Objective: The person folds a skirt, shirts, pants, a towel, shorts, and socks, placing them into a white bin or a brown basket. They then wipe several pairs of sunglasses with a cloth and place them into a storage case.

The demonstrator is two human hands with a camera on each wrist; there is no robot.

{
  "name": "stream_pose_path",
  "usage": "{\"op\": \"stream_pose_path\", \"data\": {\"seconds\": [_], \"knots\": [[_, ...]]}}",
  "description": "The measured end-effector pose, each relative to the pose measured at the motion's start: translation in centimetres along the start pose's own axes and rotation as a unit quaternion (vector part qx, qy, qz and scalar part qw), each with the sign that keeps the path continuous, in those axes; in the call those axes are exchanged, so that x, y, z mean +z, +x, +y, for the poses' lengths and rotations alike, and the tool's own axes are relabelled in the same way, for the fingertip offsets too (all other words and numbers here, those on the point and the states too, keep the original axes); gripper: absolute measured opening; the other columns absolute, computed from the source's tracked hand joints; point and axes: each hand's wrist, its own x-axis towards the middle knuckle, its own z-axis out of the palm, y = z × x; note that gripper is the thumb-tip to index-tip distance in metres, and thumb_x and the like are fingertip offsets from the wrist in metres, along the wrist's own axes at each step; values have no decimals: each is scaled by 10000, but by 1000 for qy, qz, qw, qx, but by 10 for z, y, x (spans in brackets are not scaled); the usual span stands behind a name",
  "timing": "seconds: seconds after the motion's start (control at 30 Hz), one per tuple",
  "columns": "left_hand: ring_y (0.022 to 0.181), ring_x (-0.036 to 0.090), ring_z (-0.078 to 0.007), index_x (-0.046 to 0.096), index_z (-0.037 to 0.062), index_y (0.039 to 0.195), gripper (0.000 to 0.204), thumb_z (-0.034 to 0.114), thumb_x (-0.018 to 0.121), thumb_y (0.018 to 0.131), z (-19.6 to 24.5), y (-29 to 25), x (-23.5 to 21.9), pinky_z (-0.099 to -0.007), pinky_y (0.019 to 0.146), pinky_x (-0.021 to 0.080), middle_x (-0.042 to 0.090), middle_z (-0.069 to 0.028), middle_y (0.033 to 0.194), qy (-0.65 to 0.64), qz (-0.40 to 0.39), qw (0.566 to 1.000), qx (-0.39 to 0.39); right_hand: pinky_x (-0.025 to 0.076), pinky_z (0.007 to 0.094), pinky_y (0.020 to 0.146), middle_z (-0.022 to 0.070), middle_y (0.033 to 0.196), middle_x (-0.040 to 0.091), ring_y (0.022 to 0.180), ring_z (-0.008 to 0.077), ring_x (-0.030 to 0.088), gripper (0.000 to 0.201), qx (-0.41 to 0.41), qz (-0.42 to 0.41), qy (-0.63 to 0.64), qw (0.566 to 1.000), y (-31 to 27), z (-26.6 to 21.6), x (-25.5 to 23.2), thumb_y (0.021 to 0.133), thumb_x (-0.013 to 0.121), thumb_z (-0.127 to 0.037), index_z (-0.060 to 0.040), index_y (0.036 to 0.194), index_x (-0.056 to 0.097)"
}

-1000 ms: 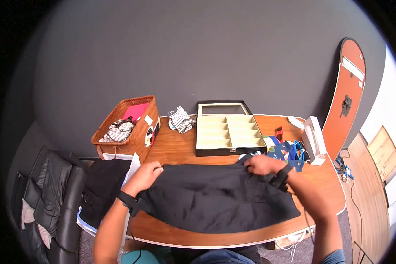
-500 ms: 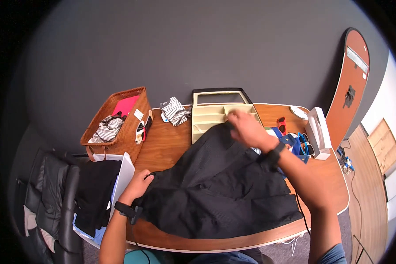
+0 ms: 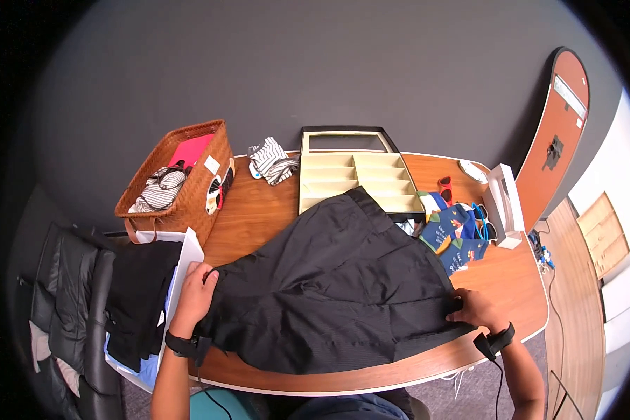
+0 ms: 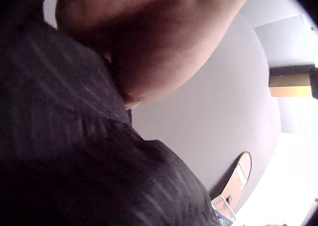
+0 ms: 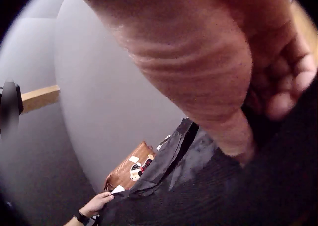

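Observation:
A pair of black shorts (image 3: 329,280) with a faint stripe lies spread over the front of the wooden table, its waistband angled toward the upper right. At their left edge my left hand (image 3: 196,294) grips the cloth, thumb on top. My right hand (image 3: 474,309) pinches the right edge near the table's front right; the right wrist view shows its fingers (image 5: 283,97) curled at the dark fabric. Dark cloth fills much of the left wrist view, where the left fingertips are hidden.
Behind the shorts stands an open compartment box (image 3: 353,171). Patterned socks (image 3: 448,227), red sunglasses (image 3: 446,189) and a white carton (image 3: 502,206) sit to the right. Left are a wicker basket (image 3: 178,175), striped cloth (image 3: 271,161) and a white box (image 3: 189,252) with folded black clothes (image 3: 136,294).
The shorts opened out from a folded strip into a wider spread. My right hand swung up over the compartment box, let go there, then came down to the right edge. The left hand kept its hold.

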Motion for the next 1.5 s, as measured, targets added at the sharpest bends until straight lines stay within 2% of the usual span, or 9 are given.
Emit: {"op": "stream_pose_path", "data": {"seconds": [0.17,0.2,0.43,0.57,0.73,0.9,1.27,1.37,1.5], "knots": [[676,532,-221,532,-9,920,164,148,548,963,27,-2,-17,-327,664,444,547,-119,736,-82,71,993,-46,463,280,701,35,783,605,753,115,548,246,-36,22,254,966,15,24,2,838,739,-164,-5,999,645],[676,532,-221,532,-9,920,164,148,548,963,28,-3,-22,-327,664,444,547,-119,736,-81,72,993,-48,447,270,684,22,796,580,762,106,529,201,-147,65,216,963,19,11,-12,851,730,-157,-17,954,630],[657,444,-127,521,-3,906,180,162,540,974,8,-10,-44,-291,625,411,488,-60,694,-83,145,981,-103,463,293,736,81,790,596,788,136,553,168,-177,133,184,957,65,-62,-65,908,653,-151,-1,963,598],[659,474,-120,556,-8,952,226,216,587,953,8,-23,-52,-287,637,429,518,-51,708,-98,68,984,-129,464,291,764,74,867,600,856,137,564,289,-132,112,207,963,82,-49,-59,898,677,-205,-6,1081,574],[1070,623,-315,537,-45,1217,510,286,688,860,19,-50,-43,-369,928,456,651,-219,1079,12,-55,994,-98,467,262,746,75,954,582,883,139,547,633,-62,20,327,943,58,4,-33,801,793,-237,0,1305,492],[981,639,-274,566,-32,1151,294,114,606,899,29,-32,-48,-344,872,471,658,-185,1006,-108,-99,983,-114,454,236,692,-36,836,566,794,57,517,212,-5,-2,301,954,39,32,-13,835,760,-152,-43,936,609],[961,623,-361,524,-21,1175,233,92,453,985,45,-42,-54,-356,868,466,635,-215,1006,-44,62,992,-101,439,264,756,49,822,528,794,127,500,168,-210,305,230,900,86,-35,-60,977,568,-178,-17,972,522],[1011,612,-403,518,-20,1191,240,79,446,984,30,-54,-43,-389,881,467,632,-250,1045,-12,72,992,-106,451,270,748,62,828,558,799,118,518,177,-214,318,285,879,126,-55,-64,983,554,-180,-13,1028,516],[1089,584,-436,469,-32,1277,358,116,513,954,39,-66,-40,-411,925,456,611,-299,1121,20,40,990,-136,490,386,793,154,951,660,902,286,644,347,-116,201,53,971,168,-47,-46,933,615,-308,-9,1097,553]]}}
